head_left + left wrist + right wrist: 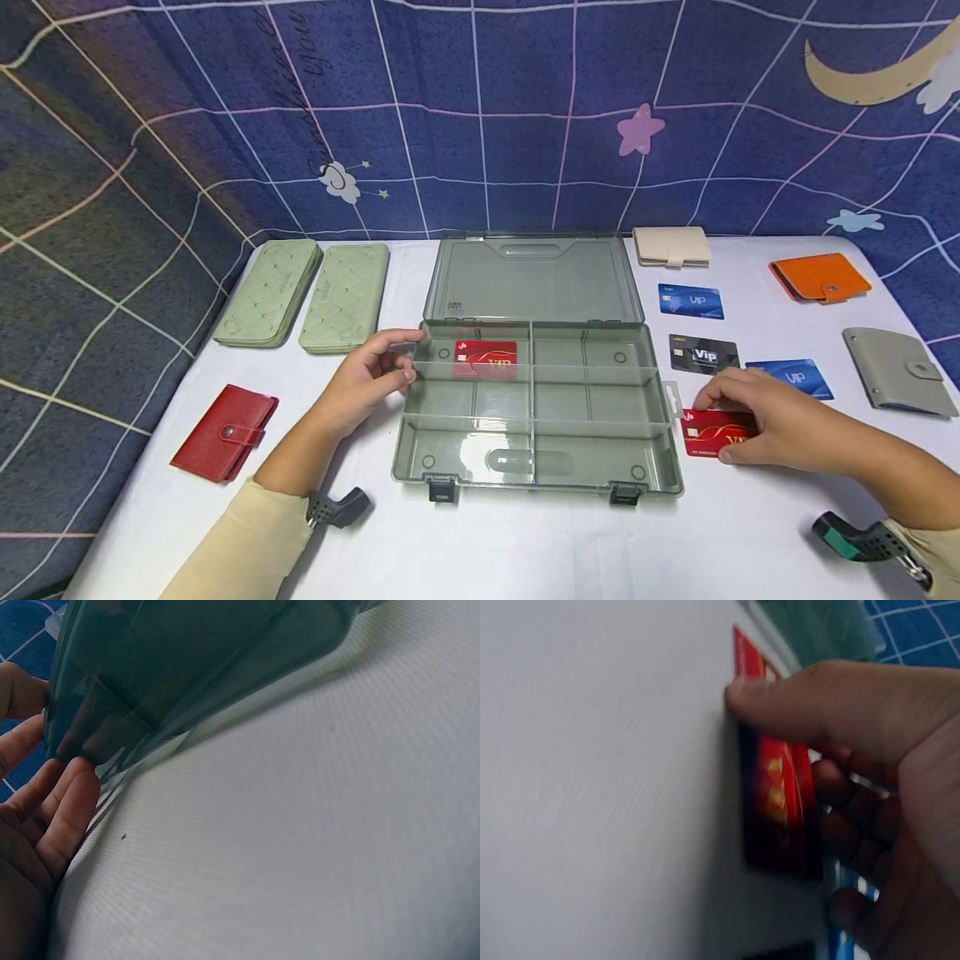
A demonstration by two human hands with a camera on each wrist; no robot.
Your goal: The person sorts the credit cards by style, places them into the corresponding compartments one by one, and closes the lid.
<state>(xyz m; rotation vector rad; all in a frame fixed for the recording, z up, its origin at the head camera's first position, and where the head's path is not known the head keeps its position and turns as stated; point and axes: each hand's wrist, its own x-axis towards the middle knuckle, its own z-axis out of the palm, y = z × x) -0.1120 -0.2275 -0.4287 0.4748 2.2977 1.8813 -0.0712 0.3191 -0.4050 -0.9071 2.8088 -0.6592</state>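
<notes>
On the left, the left grip [365, 382] rests loosely bent fingers against the left wall of the divided box [622, 450], not closed around it, seemingly to steady it. In the middle, the lid [532, 283] of this box is laid back, and one red card [485, 352] lies in the back-left compartment. From this I judge that cards are being put into the box, and the step in hand is the taking of a second red card [716, 432]. The next move probably calls for lifting it leftward over the box wall and lowering it, perhaps beside the similar one. This second card is just right of the box, pinched by the right grip [787, 421], with the thumb toward its near edge and fingers at its far edge; the right wrist view is blurred, so I cannot tell whether it is wholly off the worktop [525, 550].
</notes>
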